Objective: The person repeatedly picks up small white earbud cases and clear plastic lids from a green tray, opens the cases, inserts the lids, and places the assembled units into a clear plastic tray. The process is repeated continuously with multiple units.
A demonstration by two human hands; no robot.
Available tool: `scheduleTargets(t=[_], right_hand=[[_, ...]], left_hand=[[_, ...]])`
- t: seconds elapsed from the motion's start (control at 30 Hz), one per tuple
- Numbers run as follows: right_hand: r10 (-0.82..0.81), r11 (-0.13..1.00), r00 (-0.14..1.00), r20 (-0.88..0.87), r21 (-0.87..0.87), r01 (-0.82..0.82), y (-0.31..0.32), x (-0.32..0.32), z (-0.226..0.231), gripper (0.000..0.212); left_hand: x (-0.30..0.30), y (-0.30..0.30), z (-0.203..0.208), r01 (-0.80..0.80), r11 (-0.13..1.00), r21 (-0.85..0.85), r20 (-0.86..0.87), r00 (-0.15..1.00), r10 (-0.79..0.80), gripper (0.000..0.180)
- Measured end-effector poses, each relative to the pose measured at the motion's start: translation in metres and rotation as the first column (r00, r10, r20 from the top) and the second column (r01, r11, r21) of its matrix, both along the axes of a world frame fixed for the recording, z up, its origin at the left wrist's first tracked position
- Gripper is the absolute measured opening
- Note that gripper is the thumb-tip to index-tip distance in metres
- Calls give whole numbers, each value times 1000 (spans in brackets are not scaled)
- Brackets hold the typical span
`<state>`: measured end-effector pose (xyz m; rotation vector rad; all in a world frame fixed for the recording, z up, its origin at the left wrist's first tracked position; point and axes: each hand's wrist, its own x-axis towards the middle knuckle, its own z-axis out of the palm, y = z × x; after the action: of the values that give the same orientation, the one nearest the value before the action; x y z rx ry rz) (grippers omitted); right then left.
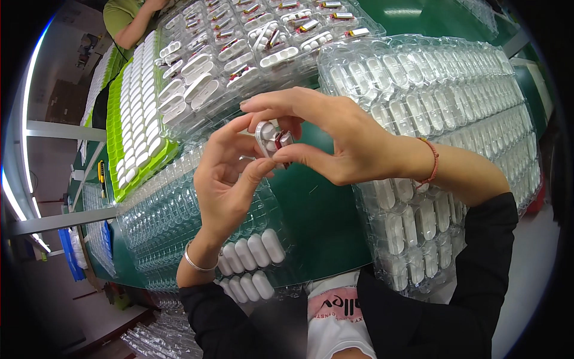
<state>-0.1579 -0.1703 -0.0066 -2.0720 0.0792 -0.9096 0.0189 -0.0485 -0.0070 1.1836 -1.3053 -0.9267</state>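
Observation:
In front of me, my left hand (230, 173) is closed around a small white earbud case part (262, 133), tilted up, with rounded hollows in its face. At its right side is a small silver battery (284, 140) with dark red edging. My right hand (335, 137) pinches the battery between thumb and fingers, against the white part. The fingertips hide some of both pieces, so I cannot tell how far the battery sits inside. Both hands are raised above the green table (317, 221).
Beyond my hands lies a clear tray (224, 84) of white case parts and batteries. A lime green tray (115, 173) of white shells is at left. Stacked clear trays (445, 128) fill the right; another clear tray (161, 221) lies near left. Another person's arm (133, 25) shows at top left.

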Motion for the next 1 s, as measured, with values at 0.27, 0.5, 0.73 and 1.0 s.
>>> scheduleTargets(t=[0.27, 0.5, 0.73, 1.0], right_hand=[[-48, 998, 991, 127, -40, 54, 4, 6, -1, 40], [-138, 973, 975, 176, -158, 166, 10, 5, -4, 31], [-83, 985, 993, 84, -147, 94, 11, 3, -5, 31], [-96, 984, 995, 21, -149, 98, 12, 3, -2, 25]], left_hand=[[3, 1, -8, 39, 996, 77, -141, 990, -28, 34], [0, 4, -24, -81, 976, -205, 98, 990, 102, 35], [-5, 4, -25, -65, 943, -326, 330, 927, 178, 32], [-12, 10, -32, -75, 933, -352, 275, 945, 179, 35]])
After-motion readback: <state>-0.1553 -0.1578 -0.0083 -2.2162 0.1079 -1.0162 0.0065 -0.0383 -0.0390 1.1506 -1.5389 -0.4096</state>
